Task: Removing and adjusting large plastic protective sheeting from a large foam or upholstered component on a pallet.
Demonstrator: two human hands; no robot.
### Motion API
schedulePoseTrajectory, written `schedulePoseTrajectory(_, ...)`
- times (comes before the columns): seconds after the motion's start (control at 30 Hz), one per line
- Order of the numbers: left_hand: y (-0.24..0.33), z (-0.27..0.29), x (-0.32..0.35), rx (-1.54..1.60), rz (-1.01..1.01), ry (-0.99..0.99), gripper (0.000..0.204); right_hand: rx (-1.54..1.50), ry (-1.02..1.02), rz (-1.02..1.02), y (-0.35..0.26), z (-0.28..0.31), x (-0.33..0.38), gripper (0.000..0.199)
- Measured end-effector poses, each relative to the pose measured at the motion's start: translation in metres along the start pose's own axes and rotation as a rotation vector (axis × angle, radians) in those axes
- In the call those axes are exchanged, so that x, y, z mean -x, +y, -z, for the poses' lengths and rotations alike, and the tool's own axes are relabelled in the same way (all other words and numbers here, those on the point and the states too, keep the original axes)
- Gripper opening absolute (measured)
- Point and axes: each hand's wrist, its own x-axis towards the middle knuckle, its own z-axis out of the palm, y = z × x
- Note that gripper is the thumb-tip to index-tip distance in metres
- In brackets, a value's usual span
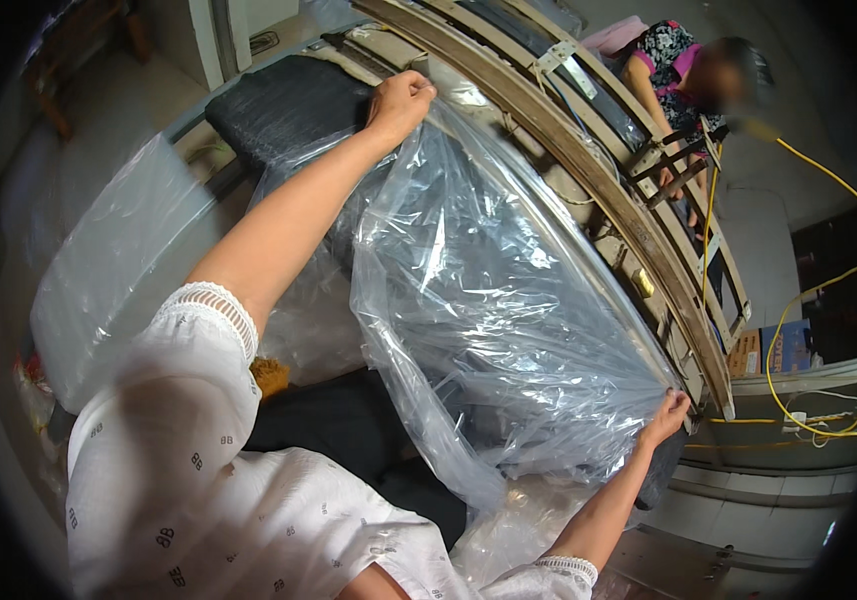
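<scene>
A large clear plastic sheet (478,260) is stretched between my two hands, wrinkled and shiny, over a dark padded piece (293,105). My left hand (403,103), at the far end with the arm reaching out, is closed on one edge of the sheet. Nearer to me on the right, my right hand (665,415) pinches the sheet at another corner. Between the hands the far edge of the plastic runs taut along a wooden frame (588,170). A loose fold of the sheet hangs down toward my body.
Beyond the frame a co-worker (678,80) leans in, with a hand near a dark metal bracket (668,165). Yellow cables (773,350) hang and loop at right, near cardboard boxes (788,345). More clear plastic (118,270) is at left.
</scene>
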Motion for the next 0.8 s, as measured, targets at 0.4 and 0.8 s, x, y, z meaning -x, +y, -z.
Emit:
schedulePoseTrajectory(0.4, -0.003, 0.007, -0.017, 0.456, 0.402, -0.017, 0.017, 0.047, -0.006, 0.013, 0.007, -0.004, -0.008, 0.019)
schedulePoseTrajectory(0.8, 0.001, 0.031, 0.009, -0.093, -0.066, -0.215, 0.03, -0.261, -0.135, -0.004, -0.017, 0.012, -0.005, 0.031)
